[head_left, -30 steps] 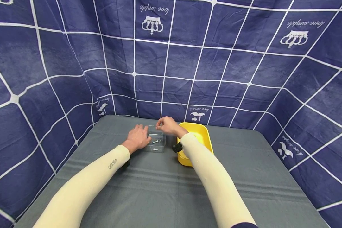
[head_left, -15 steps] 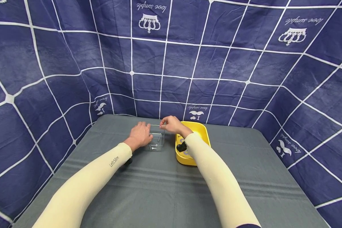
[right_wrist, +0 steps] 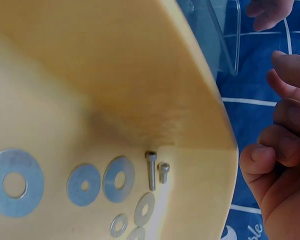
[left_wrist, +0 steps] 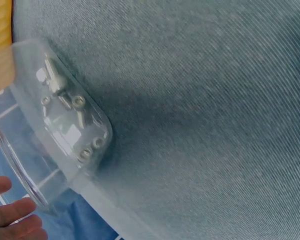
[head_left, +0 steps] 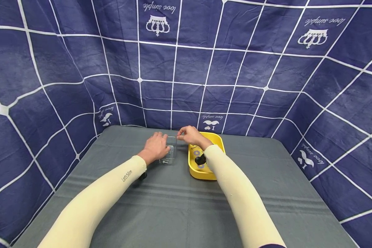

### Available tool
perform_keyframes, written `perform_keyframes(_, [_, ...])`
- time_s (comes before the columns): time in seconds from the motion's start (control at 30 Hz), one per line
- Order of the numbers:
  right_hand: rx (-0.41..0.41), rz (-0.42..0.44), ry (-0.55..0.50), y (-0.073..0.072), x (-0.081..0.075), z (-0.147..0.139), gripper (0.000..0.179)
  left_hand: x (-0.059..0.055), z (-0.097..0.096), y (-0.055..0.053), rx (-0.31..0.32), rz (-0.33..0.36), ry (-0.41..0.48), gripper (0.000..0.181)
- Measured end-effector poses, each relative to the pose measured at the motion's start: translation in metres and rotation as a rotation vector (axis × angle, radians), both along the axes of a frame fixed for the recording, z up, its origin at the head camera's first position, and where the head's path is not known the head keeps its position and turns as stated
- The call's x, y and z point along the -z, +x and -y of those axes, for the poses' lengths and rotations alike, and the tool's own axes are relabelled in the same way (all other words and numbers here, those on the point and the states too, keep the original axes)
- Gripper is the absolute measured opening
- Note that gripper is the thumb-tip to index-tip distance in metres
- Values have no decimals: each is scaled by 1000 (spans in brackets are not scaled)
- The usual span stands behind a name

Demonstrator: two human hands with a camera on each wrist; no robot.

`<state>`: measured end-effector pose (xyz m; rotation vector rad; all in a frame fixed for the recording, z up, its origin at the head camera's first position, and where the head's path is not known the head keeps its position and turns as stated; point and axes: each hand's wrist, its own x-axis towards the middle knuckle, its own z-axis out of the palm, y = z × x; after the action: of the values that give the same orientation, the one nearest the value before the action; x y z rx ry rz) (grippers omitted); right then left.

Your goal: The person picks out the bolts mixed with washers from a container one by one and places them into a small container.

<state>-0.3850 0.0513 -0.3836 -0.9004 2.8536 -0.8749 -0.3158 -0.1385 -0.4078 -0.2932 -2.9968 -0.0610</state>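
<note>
In the head view, my left hand (head_left: pixel 155 147) lies over the left side of a clear plastic box (head_left: pixel 171 159). The left wrist view shows the thumb on one side of the box (left_wrist: pixel 27 135) and the fingers (left_wrist: pixel 15 212) on the other, loosely bent about its rim. Several small socket-head screws (left_wrist: pixel 79 102) lie inside it. Just right of the box's far corner is my right hand (head_left: pixel 190 135), fingers curled; I see nothing between them. Under the right wrist stands a yellow tray (head_left: pixel 203 175).
Inside the yellow tray, the right wrist view shows several flat washers (right_wrist: pixel 85 185) of mixed sizes and two screws (right_wrist: pixel 151 170). A grey cloth (head_left: pixel 170 210) covers the table. A dark blue curtain (head_left: pixel 189 62) with white lines hangs behind and at the sides.
Both hands have shifted slightly right relative to the clear box. My right fingertips went from over the box to just beyond its corner, and a screw inside has changed position.
</note>
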Motion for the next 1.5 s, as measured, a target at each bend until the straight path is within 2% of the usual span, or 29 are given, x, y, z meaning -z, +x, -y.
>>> perform_keyframes(0.33, [37, 29, -17, -4, 2, -17, 12, -4, -17, 0, 16, -6, -4, 59])
perform_keyframes(0.7, [87, 62, -22, 0, 2, -37, 15, -8, -30, -4, 55, -17, -19, 59])
perform_keyframes(1.27, [106, 39, -19, -1, 7, -67, 18, -1, -54, -10, 89, -57, 21, 56])
perform_keyframes(1.5, [141, 53, -3, -1, 10, -77, 19, -1, -66, -9, 109, -61, 31, 55])
